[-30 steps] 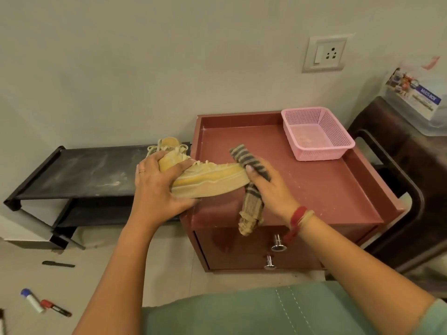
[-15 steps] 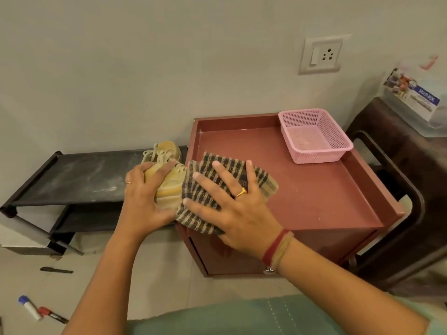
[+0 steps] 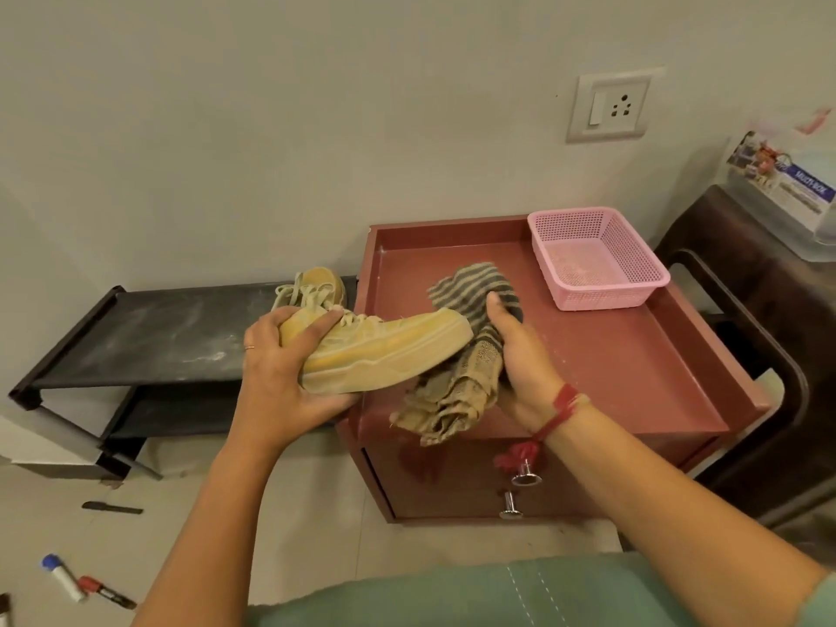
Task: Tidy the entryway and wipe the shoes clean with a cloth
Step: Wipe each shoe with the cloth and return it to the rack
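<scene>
My left hand [image 3: 280, 368] grips a dusty yellow sneaker [image 3: 389, 350] by its heel end, holding it on its side above the front left corner of the red cabinet [image 3: 633, 368]. The toe points right. My right hand [image 3: 520, 355] holds a striped cloth [image 3: 466, 355] bunched against the sneaker's toe, with the cloth's loose end hanging below. A second yellow sneaker [image 3: 316, 282] stands on the black shoe rack [image 3: 149, 337] behind my left hand.
An empty pink mesh basket [image 3: 597, 260] sits at the back right of the cabinet top. Markers [image 3: 63, 576] and a black pen [image 3: 113, 508] lie on the floor at the left. A dark chair [image 3: 760, 319] with a clear box stands at the right.
Half a second ago my right hand pressed the cloth flat over the sneaker's side. Now the cloth is bunched at the toe and the sneaker's side is uncovered.
</scene>
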`<control>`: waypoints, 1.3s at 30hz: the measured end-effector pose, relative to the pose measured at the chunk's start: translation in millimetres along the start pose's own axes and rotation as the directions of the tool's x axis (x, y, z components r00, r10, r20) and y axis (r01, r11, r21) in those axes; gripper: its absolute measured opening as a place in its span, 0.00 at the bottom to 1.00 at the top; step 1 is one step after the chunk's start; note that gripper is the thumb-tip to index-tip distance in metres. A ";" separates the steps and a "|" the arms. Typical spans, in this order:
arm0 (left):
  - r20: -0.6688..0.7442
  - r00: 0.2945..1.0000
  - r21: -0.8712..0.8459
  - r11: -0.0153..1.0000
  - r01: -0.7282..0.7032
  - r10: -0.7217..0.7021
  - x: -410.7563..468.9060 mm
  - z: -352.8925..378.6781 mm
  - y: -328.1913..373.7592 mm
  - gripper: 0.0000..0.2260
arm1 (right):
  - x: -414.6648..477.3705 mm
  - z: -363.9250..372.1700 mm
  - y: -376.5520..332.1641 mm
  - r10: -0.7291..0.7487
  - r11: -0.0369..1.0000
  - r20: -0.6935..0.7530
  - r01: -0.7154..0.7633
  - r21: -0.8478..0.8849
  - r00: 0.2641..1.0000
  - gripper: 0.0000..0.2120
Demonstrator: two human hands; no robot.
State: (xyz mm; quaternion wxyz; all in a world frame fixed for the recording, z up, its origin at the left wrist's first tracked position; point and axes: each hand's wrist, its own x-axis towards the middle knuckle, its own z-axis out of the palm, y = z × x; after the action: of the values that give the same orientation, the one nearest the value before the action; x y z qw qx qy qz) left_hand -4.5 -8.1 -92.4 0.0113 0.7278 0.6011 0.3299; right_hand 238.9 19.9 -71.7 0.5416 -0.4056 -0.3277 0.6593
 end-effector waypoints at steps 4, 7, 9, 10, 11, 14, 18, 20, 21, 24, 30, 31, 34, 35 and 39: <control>0.023 0.999 0.100 0.995 -0.030 0.028 5.4 0.6 8.4 0.37 | -23.0 3.3 -6.3 -0.578 0.572 0.338 0.664 -0.482 0.743 0.18; 0.045 0.998 0.157 0.986 -0.054 0.047 8.3 1.6 11.7 0.36 | -30.9 0.0 19.0 -0.339 -0.292 0.777 0.726 -0.623 0.531 0.25; 0.061 0.997 0.166 0.985 -0.049 0.040 9.6 1.7 11.0 0.36 | -24.1 -8.4 32.7 -0.221 -0.581 0.828 0.612 -0.536 0.515 0.28; 0.065 0.997 0.164 0.986 -0.042 0.032 10.2 2.0 10.5 0.36 | -17.9 -13.6 33.6 -0.240 -0.560 0.807 0.602 -0.569 0.539 0.29; 0.066 0.998 0.161 0.986 -0.029 0.018 10.9 2.1 10.6 0.36 | -10.8 -18.9 32.8 -0.298 -0.442 0.757 0.619 -0.650 0.582 0.29; 0.075 0.997 0.187 0.982 0.011 -0.025 15.3 1.7 15.0 0.37 | 3.5 -29.4 27.8 -0.405 0.229 0.486 0.601 -0.766 0.774 0.25; 0.074 0.996 0.323 0.946 0.030 -0.057 19.5 4.6 30.0 0.39 | 8.3 -26.1 27.8 -0.427 0.540 0.130 0.367 -0.757 0.895 0.14; 0.085 0.991 0.368 0.928 0.066 -0.105 21.9 5.5 37.7 0.39 | 0.3 -23.2 28.9 -0.509 0.383 0.180 0.408 -0.829 0.842 0.19; 0.097 0.987 0.387 0.919 0.080 -0.127 22.2 7.4 40.5 0.39 | -4.8 -19.8 32.3 -0.509 0.275 0.294 0.476 -0.835 0.809 0.23; 0.090 0.990 0.433 0.900 0.058 -0.107 24.6 12.0 50.3 0.37 | -12.6 -10.5 50.1 -0.356 -0.033 0.513 0.539 -0.842 0.781 0.26; 0.199 0.961 0.566 0.823 0.048 -0.193 27.4 12.1 66.6 0.42 | 17.2 -40.1 50.5 -0.247 0.201 0.333 0.385 -0.901 0.910 0.24; 0.228 0.953 0.554 0.831 0.043 -0.201 27.6 8.1 62.0 0.44 | 20.3 -44.0 50.6 -0.240 0.184 0.334 0.381 -0.906 0.911 0.25; 0.347 0.918 0.374 0.926 0.055 -0.194 26.9 -11.8 40.1 0.49 | 25.1 -47.0 51.7 -0.213 0.173 0.334 0.372 -0.912 0.918 0.25; 0.378 0.907 0.300 0.951 0.070 -0.187 26.5 -19.5 33.8 0.50 | 27.5 -47.2 50.2 -0.202 0.209 0.308 0.348 -0.914 0.930 0.25; 0.350 0.933 0.057 0.996 0.066 -0.082 20.4 -31.3 18.5 0.48 | 22.9 -37.1 36.5 -0.277 0.408 0.173 0.279 -0.869 0.945 0.22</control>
State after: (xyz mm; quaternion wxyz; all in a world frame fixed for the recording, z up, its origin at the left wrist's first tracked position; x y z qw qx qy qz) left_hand -2.7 -7.2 -50.8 0.1148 0.7520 0.6236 0.1804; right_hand 253.6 34.8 -124.6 0.3533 -0.5661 -0.6843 0.2940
